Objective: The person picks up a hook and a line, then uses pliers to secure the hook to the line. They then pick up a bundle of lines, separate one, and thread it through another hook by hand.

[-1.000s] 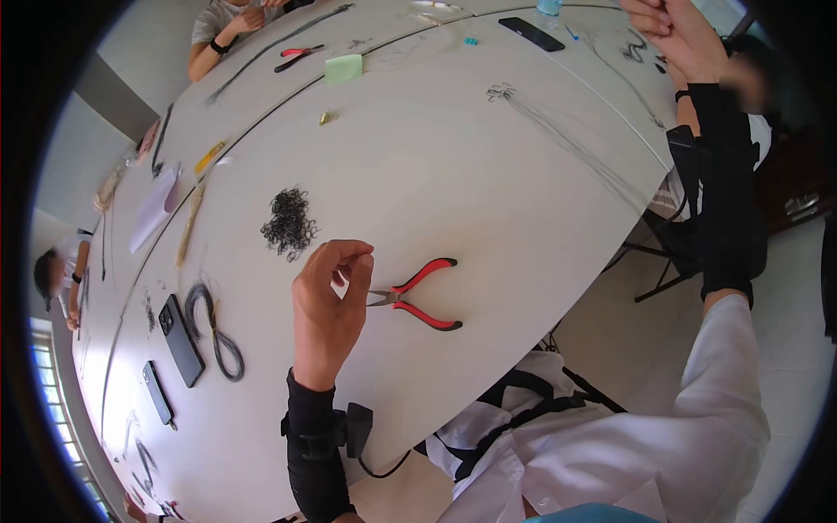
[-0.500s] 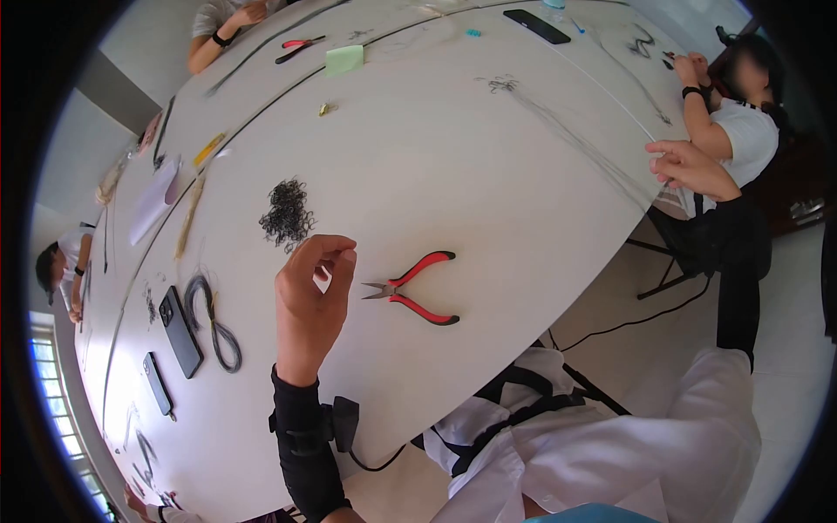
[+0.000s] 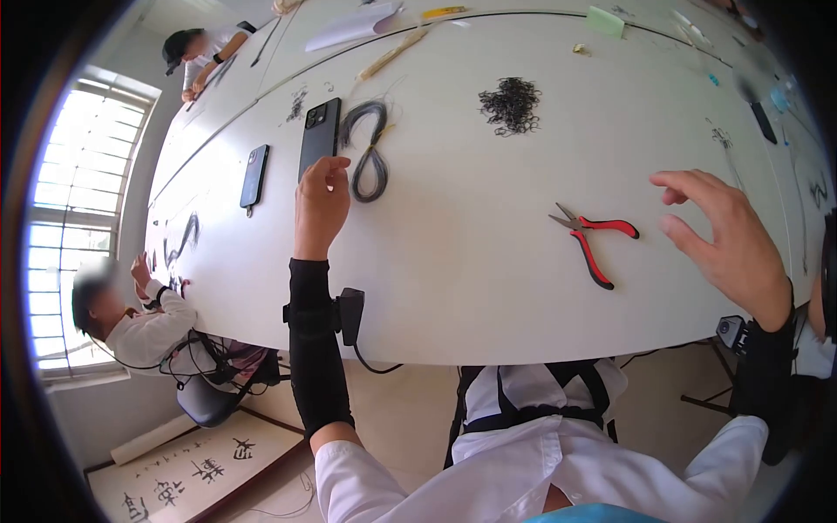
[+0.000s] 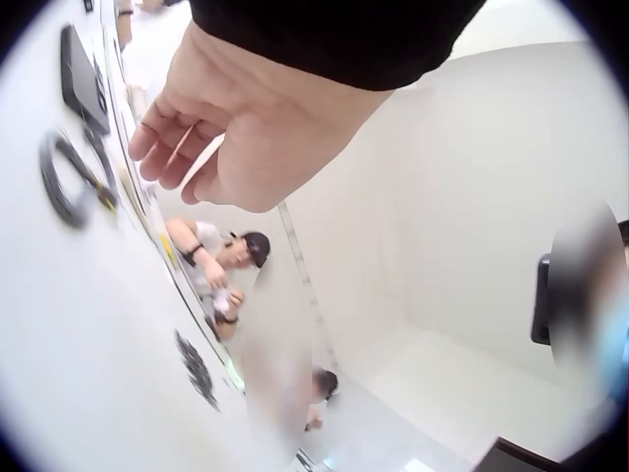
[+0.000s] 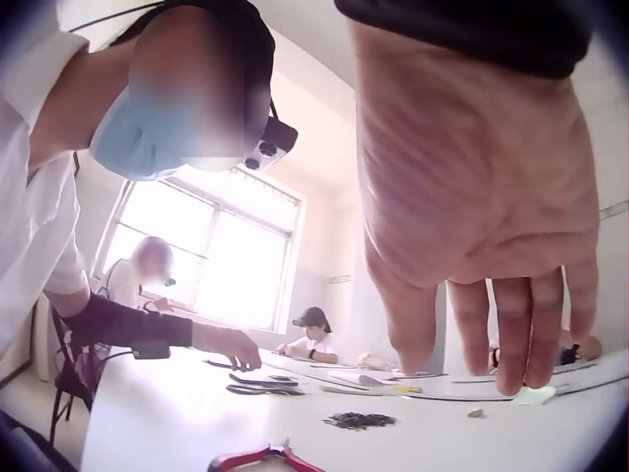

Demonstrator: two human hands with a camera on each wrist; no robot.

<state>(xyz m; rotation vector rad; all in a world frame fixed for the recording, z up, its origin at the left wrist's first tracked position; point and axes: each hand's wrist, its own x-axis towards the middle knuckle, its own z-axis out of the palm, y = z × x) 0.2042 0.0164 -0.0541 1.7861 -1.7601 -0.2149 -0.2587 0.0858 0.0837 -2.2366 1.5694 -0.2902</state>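
My left hand (image 3: 322, 212) hovers just below the large dark phone (image 3: 320, 131), left of a looped grey wire bundle (image 3: 370, 198). Its fingers hang loosely curved in the left wrist view, with nothing visible between fingers and thumb. Red-handled pliers (image 3: 594, 261) lie on the table with handles spread. To their right, my right hand (image 3: 731, 240) is raised, thumb and fingers apart and holding nothing. The right wrist view shows that palm (image 5: 482, 187) with fingers pointing down. A pile of small dark curled pieces (image 3: 510, 106) sits beyond the pliers.
A smaller phone (image 3: 255, 177) lies farther left. Near the far table seam are a pale bundle (image 3: 390, 54), a purple sheet (image 3: 353, 26) and a green note (image 3: 605, 22). Other people sit around the table (image 3: 453, 314), whose near edge runs in front of my body.
The head view has swung left. My right hand has come from beyond the right table edge to near the pliers; my left hand has moved left, away from the pliers, and its fingertips have loosened.
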